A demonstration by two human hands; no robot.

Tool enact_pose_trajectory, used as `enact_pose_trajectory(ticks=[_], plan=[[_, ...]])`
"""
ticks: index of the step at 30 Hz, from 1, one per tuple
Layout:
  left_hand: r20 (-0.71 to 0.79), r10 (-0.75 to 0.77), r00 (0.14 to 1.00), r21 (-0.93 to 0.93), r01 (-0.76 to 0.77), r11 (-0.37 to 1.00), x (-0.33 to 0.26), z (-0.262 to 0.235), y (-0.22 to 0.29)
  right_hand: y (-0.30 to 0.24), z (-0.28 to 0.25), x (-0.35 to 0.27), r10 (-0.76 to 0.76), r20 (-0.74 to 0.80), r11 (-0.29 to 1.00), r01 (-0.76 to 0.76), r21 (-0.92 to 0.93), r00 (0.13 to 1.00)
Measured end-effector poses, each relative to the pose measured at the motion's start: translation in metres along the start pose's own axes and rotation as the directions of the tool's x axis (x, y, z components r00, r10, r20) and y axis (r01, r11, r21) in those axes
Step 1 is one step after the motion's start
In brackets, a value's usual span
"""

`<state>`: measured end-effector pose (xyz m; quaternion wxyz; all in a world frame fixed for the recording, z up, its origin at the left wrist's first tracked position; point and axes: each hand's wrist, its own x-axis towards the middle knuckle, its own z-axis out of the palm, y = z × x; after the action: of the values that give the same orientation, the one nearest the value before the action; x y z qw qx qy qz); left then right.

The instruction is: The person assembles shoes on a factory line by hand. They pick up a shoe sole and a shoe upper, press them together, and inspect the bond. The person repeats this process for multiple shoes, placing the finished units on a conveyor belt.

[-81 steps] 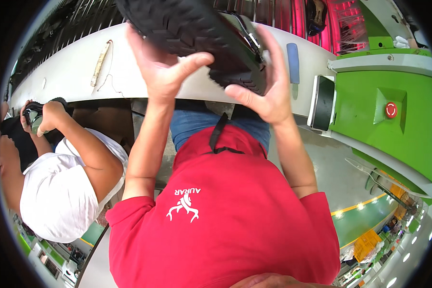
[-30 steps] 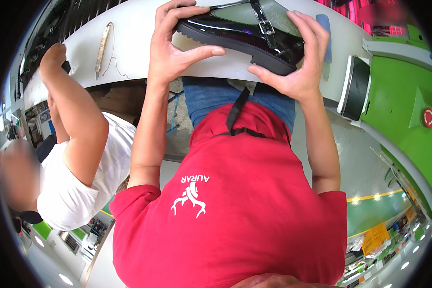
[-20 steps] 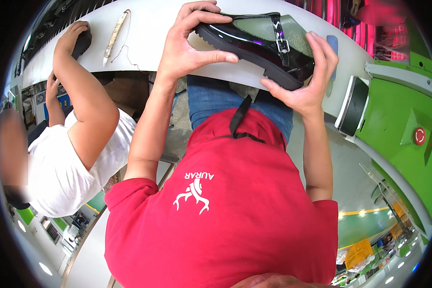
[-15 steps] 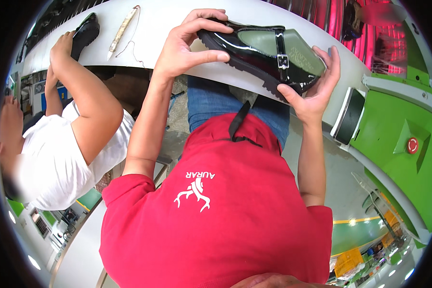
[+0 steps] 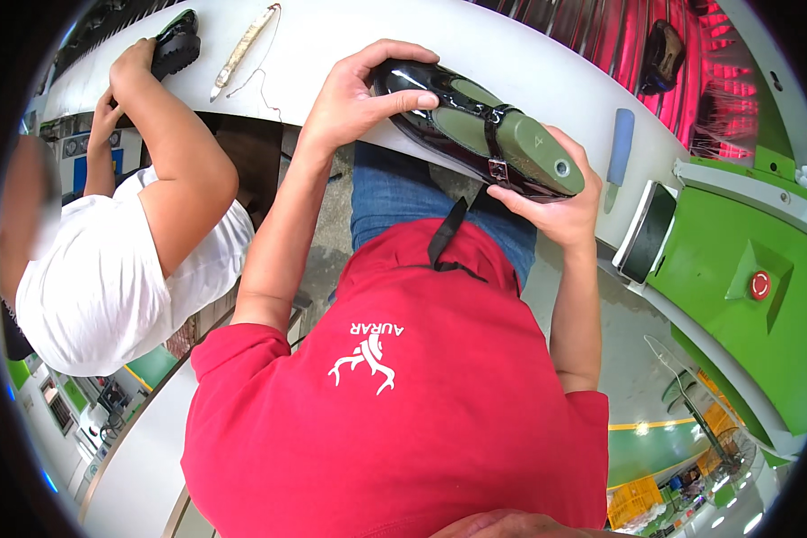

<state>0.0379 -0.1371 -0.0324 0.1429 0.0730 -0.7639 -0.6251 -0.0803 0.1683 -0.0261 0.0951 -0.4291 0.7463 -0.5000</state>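
Item: one black glossy shoe [image 5: 444, 142], buckled strap [image 5: 491, 134] across the instep, green last [image 5: 538, 148] seated inside.

Hazards, as judged: slipping from the grasp, since the upper looks slick and the hold is by thumbs and fingertips at the two ends; a fall could meet the near edge of the white table [image 5: 332, 27], which passes beneath the shoe between the hands. Smudging or scuffing of the gloss, from thumb pressure at the toe. Scratching by the metal buckle [image 5: 498, 170], close to the right thumb, if the grip shifts.

Position: shoe slung between both hands, toe to the left, heel to the right, opening and last facing up toward the wearer.

Left hand [image 5: 350, 103]: gripping the toe end, thumb over the near side, fingers around the far side.

Right hand [image 5: 565, 202]: gripping the heel end, thumb below the buckle, fingers behind the last's end; fingertips partly hidden.

Adjacent: blue-handled tool [image 5: 620, 148], on the table just beyond the right hand, untouched.
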Motion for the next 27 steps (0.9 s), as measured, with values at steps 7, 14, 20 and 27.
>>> enact_pose_trajectory(ticks=[7,14,20,27], plan=[[-0.037,0.318,0.947,0.561,-0.244,0.791,0.002,0.023,0.011,-0.01,-0.001,-0.001,0.084,-0.025,0.959,-0.074,0.273,0.996],[0.086,0.362,0.928,0.783,-0.287,0.551,-0.002,0.052,0.029,-0.036,0.012,0.021,0.029,-0.143,0.98,0.001,0.2,0.989],[0.091,0.423,0.901,0.654,-0.375,0.657,-0.009,0.058,0.03,-0.03,0.012,0.018,0.031,-0.159,0.978,0.003,0.208,0.987],[-0.067,0.375,0.925,0.691,-0.228,0.686,-0.007,0.029,0.003,-0.025,0.017,0.016,0.033,-0.175,0.964,0.015,0.266,0.984]])
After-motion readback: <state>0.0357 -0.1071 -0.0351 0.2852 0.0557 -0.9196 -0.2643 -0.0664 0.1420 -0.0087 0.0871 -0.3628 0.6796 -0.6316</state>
